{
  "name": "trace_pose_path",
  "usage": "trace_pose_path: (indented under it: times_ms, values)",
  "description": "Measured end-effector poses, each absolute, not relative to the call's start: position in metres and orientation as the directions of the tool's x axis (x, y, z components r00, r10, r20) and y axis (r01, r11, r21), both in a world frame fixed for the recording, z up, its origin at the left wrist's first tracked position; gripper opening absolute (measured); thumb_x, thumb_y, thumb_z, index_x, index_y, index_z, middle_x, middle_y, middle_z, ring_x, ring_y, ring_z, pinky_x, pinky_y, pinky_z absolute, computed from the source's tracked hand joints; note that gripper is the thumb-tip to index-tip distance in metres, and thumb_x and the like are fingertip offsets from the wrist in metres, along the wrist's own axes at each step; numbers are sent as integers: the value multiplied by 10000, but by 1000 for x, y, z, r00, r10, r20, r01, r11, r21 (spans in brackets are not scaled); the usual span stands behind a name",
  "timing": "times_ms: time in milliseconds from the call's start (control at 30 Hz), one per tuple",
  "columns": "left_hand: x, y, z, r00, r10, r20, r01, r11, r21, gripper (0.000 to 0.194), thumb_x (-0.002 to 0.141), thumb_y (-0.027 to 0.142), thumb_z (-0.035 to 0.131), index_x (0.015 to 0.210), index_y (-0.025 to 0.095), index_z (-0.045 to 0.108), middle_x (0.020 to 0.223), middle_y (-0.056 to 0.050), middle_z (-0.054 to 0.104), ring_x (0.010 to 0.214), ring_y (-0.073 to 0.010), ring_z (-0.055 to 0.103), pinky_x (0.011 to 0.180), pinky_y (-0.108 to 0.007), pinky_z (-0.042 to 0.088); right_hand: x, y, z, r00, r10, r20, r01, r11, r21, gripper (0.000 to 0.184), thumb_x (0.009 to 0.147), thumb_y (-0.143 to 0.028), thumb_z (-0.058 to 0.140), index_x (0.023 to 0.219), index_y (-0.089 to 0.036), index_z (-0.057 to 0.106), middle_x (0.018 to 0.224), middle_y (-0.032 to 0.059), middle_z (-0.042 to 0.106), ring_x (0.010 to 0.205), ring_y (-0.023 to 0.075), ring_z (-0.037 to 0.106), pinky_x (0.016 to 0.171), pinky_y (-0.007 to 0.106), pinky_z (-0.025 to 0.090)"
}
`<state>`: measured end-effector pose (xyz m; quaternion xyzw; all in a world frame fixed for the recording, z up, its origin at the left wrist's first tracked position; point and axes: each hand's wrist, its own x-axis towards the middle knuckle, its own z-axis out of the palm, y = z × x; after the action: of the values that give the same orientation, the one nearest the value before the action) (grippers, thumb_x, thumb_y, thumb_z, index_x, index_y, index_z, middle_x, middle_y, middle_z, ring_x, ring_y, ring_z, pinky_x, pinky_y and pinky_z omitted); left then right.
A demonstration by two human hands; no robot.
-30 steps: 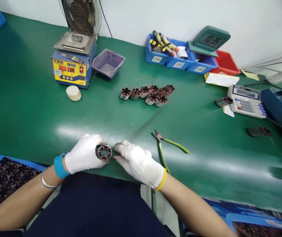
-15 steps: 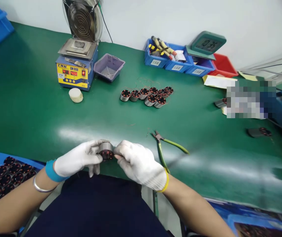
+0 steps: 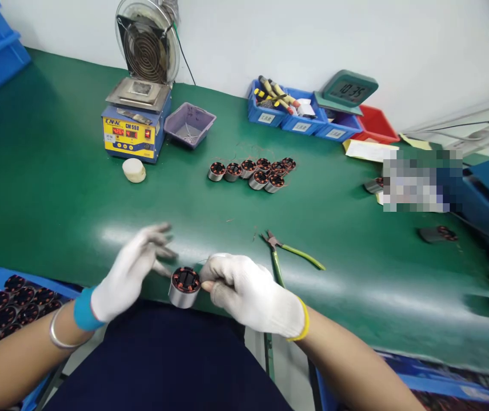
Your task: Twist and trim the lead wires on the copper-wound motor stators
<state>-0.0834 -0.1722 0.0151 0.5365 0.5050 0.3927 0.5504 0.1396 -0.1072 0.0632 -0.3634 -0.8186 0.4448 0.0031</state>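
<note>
A motor stator (image 3: pixel 184 295), a steel ring with copper windings inside, is upright at the front edge of the green table, its open top facing me. My right hand (image 3: pixel 244 291), in a white glove, pinches at the stator's right rim; whether the fingertips grip the rim or a fine wire from it is hidden. My left hand (image 3: pixel 135 265), gloved too and blurred, is open just left of the stator, fingers spread. Green-handled cutting pliers (image 3: pixel 275 251) lie open beyond my right hand.
Several more stators (image 3: pixel 248 166) stand mid-table. Behind them are a solder pot (image 3: pixel 131 134), a purple tray (image 3: pixel 191 123), blue tool bins (image 3: pixel 265 117) and a clock (image 3: pixel 349 88). A crate of stators (image 3: pixel 13 299) is at lower left. A pale round block (image 3: pixel 133 170) sits before the pot.
My left hand has let go of the stator and moved left, fingers opening. The stator has tipped to face its windings upward and is slightly lower. My right hand stays pinched beside it.
</note>
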Motion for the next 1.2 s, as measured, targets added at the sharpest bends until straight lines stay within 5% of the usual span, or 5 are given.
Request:
trace_pose_path:
  times_ms: [133, 400, 567, 900, 1200]
  values:
    - [-79, -167, 9, 629, 583, -513, -37, 682, 730, 457, 869, 570, 474, 996, 143, 576, 754, -79, 668, 542, -180, 642, 435, -253, 499, 136, -113, 67, -709, 628, -321, 662, 436, -610, 135, 817, -217, 545, 898, -201, 651, 829, 19, 642, 693, 136, 518, 588, 251, 289]
    - [-75, -175, 34, 169, 955, -242, -124, 264, 956, 220, 765, 258, 676, 624, 157, 540, 1308, -87, 566, 1217, -284, 522, 976, -379, 443, 130, -102, 71, -626, 596, -503, 703, 152, -695, 94, 814, -252, 551, 824, -194, 623, 655, -27, 619, 577, 105, 515, 549, 220, 326]
    - [-72, -162, 17, 319, 885, -339, -100, 387, 917, 659, 620, 135, 724, 1233, 187, 489, 1188, -123, 608, 1001, -237, 615, 776, -319, 498, 128, -99, 73, -735, 594, -328, 647, 467, -603, 85, 818, -223, 548, 860, -209, 620, 814, -3, 652, 700, 131, 549, 576, 238, 294]
    - [-70, -154, 26, 499, 827, -258, 267, 137, 954, 215, 737, 305, 649, 726, 186, 471, 714, 22, 593, 590, -108, 535, 538, -227, 454, 128, -101, 77, -825, 493, -278, 550, 814, -189, 141, 851, -188, 476, 917, -196, 601, 883, 61, 642, 619, 154, 531, 507, 301, 205]
    - [-68, -163, 2, 428, 802, 416, 827, -533, 178, 144, 919, 237, 486, 922, 158, 606, 1133, -144, 638, 994, -264, 621, 772, -391, 536, 142, -103, 18, -514, 740, -433, 276, -335, -901, 221, 806, -406, 569, 829, -188, 540, 661, 33, 635, 588, 148, 567, 568, 283, 442]
